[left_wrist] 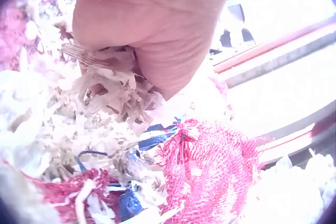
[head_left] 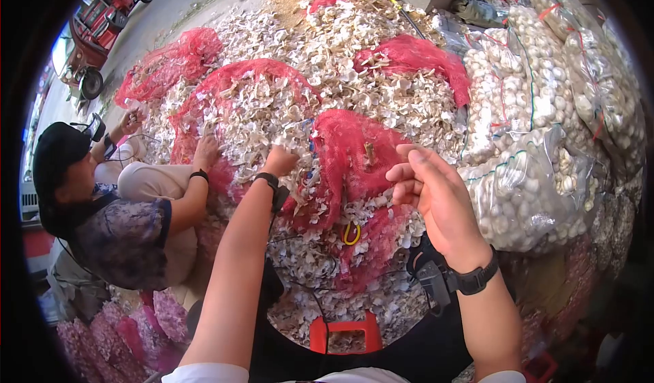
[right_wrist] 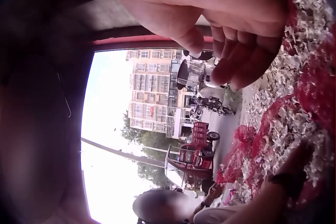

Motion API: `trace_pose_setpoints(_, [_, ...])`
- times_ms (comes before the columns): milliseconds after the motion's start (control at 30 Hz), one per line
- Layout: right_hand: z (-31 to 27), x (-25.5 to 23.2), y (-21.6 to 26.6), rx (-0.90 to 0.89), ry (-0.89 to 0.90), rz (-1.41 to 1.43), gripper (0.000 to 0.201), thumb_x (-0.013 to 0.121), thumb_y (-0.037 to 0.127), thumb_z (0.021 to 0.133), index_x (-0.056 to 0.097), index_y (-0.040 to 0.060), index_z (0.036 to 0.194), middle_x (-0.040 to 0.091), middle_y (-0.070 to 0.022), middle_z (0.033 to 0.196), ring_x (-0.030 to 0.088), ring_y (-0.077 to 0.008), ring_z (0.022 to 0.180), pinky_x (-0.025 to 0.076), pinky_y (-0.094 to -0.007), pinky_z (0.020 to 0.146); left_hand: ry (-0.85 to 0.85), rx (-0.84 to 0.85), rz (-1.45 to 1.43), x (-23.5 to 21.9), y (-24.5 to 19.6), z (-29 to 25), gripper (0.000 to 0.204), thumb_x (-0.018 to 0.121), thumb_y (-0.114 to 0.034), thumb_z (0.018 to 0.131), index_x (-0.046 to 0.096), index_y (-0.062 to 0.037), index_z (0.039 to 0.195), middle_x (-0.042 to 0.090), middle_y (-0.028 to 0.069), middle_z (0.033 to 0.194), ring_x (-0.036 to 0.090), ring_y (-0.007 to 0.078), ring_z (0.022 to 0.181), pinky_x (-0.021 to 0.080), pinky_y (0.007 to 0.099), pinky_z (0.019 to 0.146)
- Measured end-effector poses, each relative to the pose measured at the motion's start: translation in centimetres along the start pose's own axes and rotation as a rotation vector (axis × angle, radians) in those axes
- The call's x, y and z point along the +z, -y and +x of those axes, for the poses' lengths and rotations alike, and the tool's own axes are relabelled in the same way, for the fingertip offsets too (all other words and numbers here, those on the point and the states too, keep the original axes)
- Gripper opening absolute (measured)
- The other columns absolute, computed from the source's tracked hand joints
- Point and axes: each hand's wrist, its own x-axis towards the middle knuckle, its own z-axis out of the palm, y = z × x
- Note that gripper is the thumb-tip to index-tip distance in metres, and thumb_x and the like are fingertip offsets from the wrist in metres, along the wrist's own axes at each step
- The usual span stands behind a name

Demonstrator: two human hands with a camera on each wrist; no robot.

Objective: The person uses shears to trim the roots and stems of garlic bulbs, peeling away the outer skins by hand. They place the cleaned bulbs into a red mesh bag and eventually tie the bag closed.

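Observation:
My left hand [head_left: 281, 160] is down at the heap of dry garlic skins [head_left: 262, 117], left of centre in the head view. The left wrist view shows its curled fingers gripping a clump of papery garlic skins [left_wrist: 123, 85]. Beside it lies a red mesh bag [head_left: 354, 155], its gathered end near some blue strips [left_wrist: 157, 137]. My right hand [head_left: 436, 192] is raised at the bag's right side, palm turned inward, fingers loosely bent and holding nothing. In the right wrist view, daylight shows below its thumb and fingers.
Clear sacks of garlic bulbs [head_left: 521, 192] are stacked on the right. Another person [head_left: 129, 226] sits at the left, hands at the same heap. More red mesh [head_left: 415, 59] lies across the skins. A red stool [head_left: 346, 332] is at the bottom; a red three-wheeler [head_left: 95, 32] stands beyond.

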Motion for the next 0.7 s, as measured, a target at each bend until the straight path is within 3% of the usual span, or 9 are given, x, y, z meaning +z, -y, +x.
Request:
trace_pose_setpoints(33, [-0.1, 0.0, -0.1, -0.009, 0.002, -0.002, 0.029, 0.054, 0.029, 0.1, 0.059, 0.0048, 0.116, 0.066, -0.0066, 0.093, 0.062, -0.01, 0.074, 0.051, -0.0257, 0.068, -0.054, -0.013, 0.209, 0.4, -0.2, -0.6, 0.032, 0.066, -0.021, 0.074, 0.066, 0.0064, 0.09, 0.069, 0.0258, 0.092, 0.069, 0.0379, 0.081, 0.054, 0.0444, 0.071])
trace_pose_setpoints(200, [-0.3, -0.5, 0.2, 0.009, -0.01, -0.023, 0.03, 0.054, 0.028, 0.1, 0.058, 0.0042, 0.117, 0.066, -0.0069, 0.093, 0.061, -0.0101, 0.074, 0.05, -0.0253, 0.069, -0.064, 0.079, 0.233, 3.7, 1.0, 0.0, 0.028, 0.057, -0.015, 0.075, 0.068, 0.0016, 0.096, 0.066, 0.0287, 0.1, 0.063, 0.0439, 0.1, 0.05, 0.0486, 0.086])
trace_pose_setpoints(300, [0.4, -0.9, 0.2, 0.015, -0.022, -0.016, 0.03, 0.053, 0.027, 0.1, 0.057, 0.0032, 0.118, 0.065, -0.0075, 0.093, 0.061, -0.0103, 0.074, 0.05, -0.0248, 0.07, 0.167, 0.038, 0.283, 5.5, -0.3, -0.1, 0.03, 0.05, -0.007, 0.08, 0.066, -0.0002, 0.104, 0.064, 0.0304, 0.105, 0.062, 0.0445, 0.103, 0.049, 0.0494, 0.089])
trace_pose_setpoints(400, [0.7, -1.0, 0.1, 0.046, 0.002, 0.0, 0.031, 0.053, 0.026, 0.101, 0.056, 0.0016, 0.12, 0.064, -0.0079, 0.093, 0.06, -0.0107, 0.076, 0.049, -0.0244, 0.071, 0.304, 0.161, 0.456, 9.0, 3.0, 3.6, 0.031, 0.05, -0.01, 0.085, 0.065, 0.0024, 0.109, 0.063, 0.0297, 0.113, 0.061, 0.042, 0.108, 0.05, 0.0469, 0.091])
trace_pose_setpoints(467, [1.0, -1.0, -0.2, 0.082, 0.001, -0.018, 0.031, 0.054, 0.027, 0.101, 0.056, 0.0019, 0.119, 0.064, -0.0075, 0.093, 0.06, -0.0102, 0.076, 0.049, -0.024, 0.072, 0.353, 0.081, 0.506, 9.8, 3.3, 4.7, 0.032, 0.05, -0.013, 0.088, 0.065, 0.0011, 0.111, 0.061, 0.0281, 0.118, 0.061, 0.0406, 0.111, 0.05, 0.0455, 0.092])
trace_pose_setpoints(500, [1.0, -0.9, -0.2, 0.084, -0.008, -0.023, 0.031, 0.054, 0.027, 0.101, 0.056, 0.0019, 0.119, 0.064, -0.0075, 0.093, 0.06, -0.0102, 0.076, 0.049, -0.024, 0.072, 0.391, -0.042, 0.389, 9.6, 2.7, 4.6, 0.035, 0.05, -0.02, 0.089, 0.065, -0.0029, 0.116, 0.06, 0.0242, 0.124, 0.059, 0.04, 0.114, 0.049, 0.0465, 0.093])
trace_pose_setpoints(567, [1.1, -0.7, -0.2, 0.116, 0.003, -0.036, 0.032, 0.054, 0.028, 0.1, 0.056, 0.0024, 0.118, 0.064, -0.0067, 0.093, 0.059, -0.0093, 0.076, 0.048, -0.0232, 0.071, 0.384, 0.04, 0.258, 16.6, 12.5, 8.0, 0.037, 0.051, -0.023, 0.088, 0.065, -0.0042, 0.116, 0.06, 0.0224, 0.125, 0.058, 0.0393, 0.116, 0.048, 0.0467, 0.095])
trace_pose_setpoints(600, [1.1, -0.7, -0.2, 0.113, 0.0, -0.035, 0.032, 0.054, 0.028, 0.1, 0.056, 0.0024, 0.118, 0.064, -0.0067, 0.093, 0.059, -0.0093, 0.076, 0.048, -0.0232, 0.071, 0.369, 0.117, 0.129, 18.0, 16.4, 12.8, 0.038, 0.052, -0.026, 0.088, 0.065, -0.0054, 0.117, 0.061, 0.0206, 0.126, 0.058, 0.0387, 0.117, 0.047, 0.0468, 0.096])
trace_pose_setpoints(700, [0.8, -0.5, -0.3, 0.105, 0.019, -0.057, 0.031, 0.054, 0.028, 0.1, 0.056, 0.0028, 0.118, 0.065, -0.0056, 0.093, 0.059, -0.0082, 0.075, 0.048, -0.0219, 0.071, 0.454, 0.023, 0.207, 14.7, 11.8, 9.2, 0.04, 0.052, -0.029, 0.088, 0.066, -0.0055, 0.118, 0.06, 0.0198, 0.126, 0.057, 0.0377, 0.118, 0.046, 0.0464, 0.097])
